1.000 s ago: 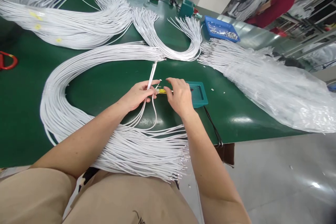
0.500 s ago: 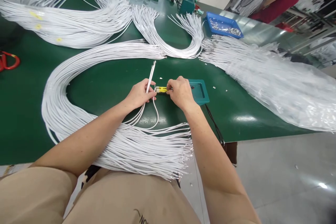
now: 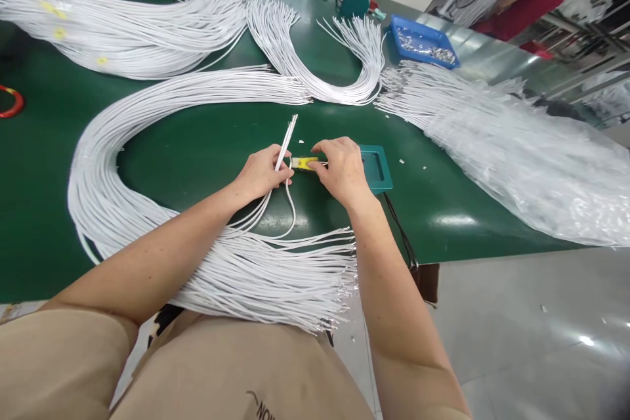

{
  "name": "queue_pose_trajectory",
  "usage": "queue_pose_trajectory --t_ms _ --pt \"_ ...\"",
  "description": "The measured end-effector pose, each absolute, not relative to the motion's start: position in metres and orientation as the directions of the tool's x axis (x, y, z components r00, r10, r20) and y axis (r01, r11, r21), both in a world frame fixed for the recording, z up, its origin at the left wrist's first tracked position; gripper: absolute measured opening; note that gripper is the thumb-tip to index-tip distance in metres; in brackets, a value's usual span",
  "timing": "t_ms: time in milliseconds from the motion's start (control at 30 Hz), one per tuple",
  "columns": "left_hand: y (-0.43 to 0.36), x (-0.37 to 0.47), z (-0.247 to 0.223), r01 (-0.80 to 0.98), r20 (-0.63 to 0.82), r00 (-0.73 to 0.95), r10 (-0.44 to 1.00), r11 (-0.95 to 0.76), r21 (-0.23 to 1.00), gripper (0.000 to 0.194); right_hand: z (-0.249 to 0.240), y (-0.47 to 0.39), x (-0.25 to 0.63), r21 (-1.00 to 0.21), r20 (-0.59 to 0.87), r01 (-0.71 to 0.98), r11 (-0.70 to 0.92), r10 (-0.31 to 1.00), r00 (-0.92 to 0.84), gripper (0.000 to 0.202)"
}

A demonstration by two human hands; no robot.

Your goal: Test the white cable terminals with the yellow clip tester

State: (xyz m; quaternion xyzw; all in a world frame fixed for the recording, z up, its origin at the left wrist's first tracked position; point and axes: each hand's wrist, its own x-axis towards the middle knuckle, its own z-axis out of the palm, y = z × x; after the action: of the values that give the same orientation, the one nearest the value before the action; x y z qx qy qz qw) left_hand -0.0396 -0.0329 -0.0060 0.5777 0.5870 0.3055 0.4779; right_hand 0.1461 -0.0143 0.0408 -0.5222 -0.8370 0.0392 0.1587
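Observation:
Several white cables (image 3: 287,138) stand up out of my left hand (image 3: 262,172), whose fingers are wrapped round them. Between the two hands is a small yellow piece (image 3: 306,163) with a pale end at the left fingertips. My right hand (image 3: 342,167) touches its right end with thumb and fingers in a pinch; a thin light strand shows at those fingertips. The cables run down to a large white cable bundle (image 3: 266,275), which curves round the left side of the green table (image 3: 197,151).
A teal tray (image 3: 377,168) lies just right of my right hand. Farther back are more cable bundles (image 3: 315,82), a blue tray of small metal parts (image 3: 423,42) and a plastic-wrapped bundle (image 3: 522,151). Red handles (image 3: 12,104) are at far left. A person in red (image 3: 531,3) is behind.
The right fingers have shifted slightly right and spread a little along the yellow piece, which shows more of its length. The whole view has moved a little; the left hand keeps its hold.

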Motion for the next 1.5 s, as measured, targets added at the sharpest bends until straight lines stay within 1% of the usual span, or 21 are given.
queue_pose_trajectory --t_ms 67,133,200,267,300,367,533,633,700,767,833,933,967,1000,1067,1133,1200,1267,1367,1433,1500 --pt "-0.031 -0.042 -0.007 0.353 -0.223 0.137 0.965 0.163 0.921 0.039 0.047 -0.025 0.142 -0.292 0.308 0.847 0.445 0.882 -0.357 0.012" --pt "-0.030 -0.046 -0.006 0.346 -0.242 0.147 0.959 0.179 0.921 0.040 0.049 -0.040 0.134 -0.325 0.310 0.832 0.450 0.882 -0.355 0.017" --pt "-0.029 -0.049 -0.002 0.358 -0.235 0.144 0.961 0.171 0.918 0.041 0.048 -0.059 0.121 -0.327 0.242 0.796 0.509 0.859 -0.450 0.021" --pt "-0.030 -0.051 0.003 0.345 -0.215 0.146 0.966 0.154 0.926 0.044 0.043 -0.078 0.109 -0.285 0.126 0.759 0.585 0.808 -0.576 0.024" --pt "-0.030 -0.052 0.006 0.323 -0.205 0.148 0.968 0.149 0.935 0.047 0.041 -0.086 0.104 -0.250 0.064 0.741 0.623 0.775 -0.629 0.025" --pt "-0.032 -0.053 0.010 0.253 -0.201 0.161 0.966 0.156 0.955 0.051 0.037 -0.099 0.096 -0.222 0.015 0.712 0.666 0.733 -0.680 0.024" --pt "-0.033 -0.052 0.011 0.113 -0.220 0.208 0.953 0.200 0.973 0.035 0.033 -0.116 0.092 -0.192 -0.053 0.698 0.690 0.703 -0.709 0.024" --pt "-0.034 -0.051 0.013 0.005 -0.231 0.210 0.950 0.235 0.972 0.034 0.032 -0.129 0.093 -0.219 -0.113 0.730 0.648 0.726 -0.679 0.021" --pt "-0.035 -0.050 0.015 -0.061 -0.257 0.203 0.945 0.274 0.960 0.034 0.034 -0.134 0.094 -0.269 -0.159 0.745 0.610 0.735 -0.659 0.017" --pt "-0.037 -0.049 0.017 -0.074 -0.264 0.198 0.944 0.283 0.956 0.034 0.039 -0.131 0.099 -0.327 -0.195 0.767 0.552 0.754 -0.627 0.010" --pt "-0.038 -0.048 0.018 -0.052 -0.242 0.195 0.951 0.256 0.965 0.036 0.047 -0.114 0.106 -0.377 -0.196 0.798 0.470 0.802 -0.565 0.019" --pt "-0.041 -0.045 0.018 -0.046 -0.199 0.205 0.958 0.212 0.976 0.040 0.058 -0.071 0.118 -0.485 -0.095 0.827 0.284 0.923 -0.373 0.038" --pt "-0.042 -0.044 0.018 -0.052 -0.192 0.209 0.959 0.207 0.977 0.041 0.060 -0.056 0.121 -0.657 -0.026 0.742 0.130 0.980 -0.195 0.035" --pt "-0.042 -0.043 0.019 -0.053 -0.191 0.216 0.958 0.206 0.977 0.042 0.062 -0.041 0.123 -0.784 0.019 0.618 0.059 0.997 -0.070 0.032" --pt "-0.044 -0.041 0.021 -0.040 -0.195 0.239 0.951 0.210 0.977 0.041 0.062 -0.020 0.124 -0.901 0.049 0.434 0.032 0.998 0.027 0.030" --pt "-0.045 -0.039 0.023 -0.065 -0.186 0.258 0.948 0.209 0.976 0.034 0.061 -0.012 0.119 -0.952 0.040 0.305 0.032 0.999 0.020 0.028" --pt "-0.045 -0.038 0.024 -0.162 -0.158 0.248 0.956 0.202 0.966 0.027 0.058 -0.015 0.112 -0.983 -0.022 0.183 -0.017 0.999 -0.027 0.029" --pt "-0.044 -0.038 0.024 -0.255 -0.128 0.198 0.972 0.177 0.951 0.026 0.056 -0.023 0.104 -0.992 -0.096 0.091 -0.088 0.992 -0.084 0.027" --pt "-0.041 -0.039 0.021 -0.226 -0.101 0.124 0.987 0.127 0.966 0.029 0.054 -0.029 0.098 -0.987 -0.141 0.096 -0.129 0.981 -0.132 0.022" --pt "-0.040 -0.040 0.020 -0.171 -0.092 0.111 0.990 0.111 0.979 0.030 0.057 -0.025 0.098 -0.987 -0.110 0.128 -0.098 0.990 -0.087 0.019" --pt "-0.040 -0.041 0.019 -0.141 -0.086 0.106 0.991 0.100 0.985 0.030 0.063 -0.017 0.099 -0.994 -0.049 0.096 -0.049 0.999 -0.003 0.018"
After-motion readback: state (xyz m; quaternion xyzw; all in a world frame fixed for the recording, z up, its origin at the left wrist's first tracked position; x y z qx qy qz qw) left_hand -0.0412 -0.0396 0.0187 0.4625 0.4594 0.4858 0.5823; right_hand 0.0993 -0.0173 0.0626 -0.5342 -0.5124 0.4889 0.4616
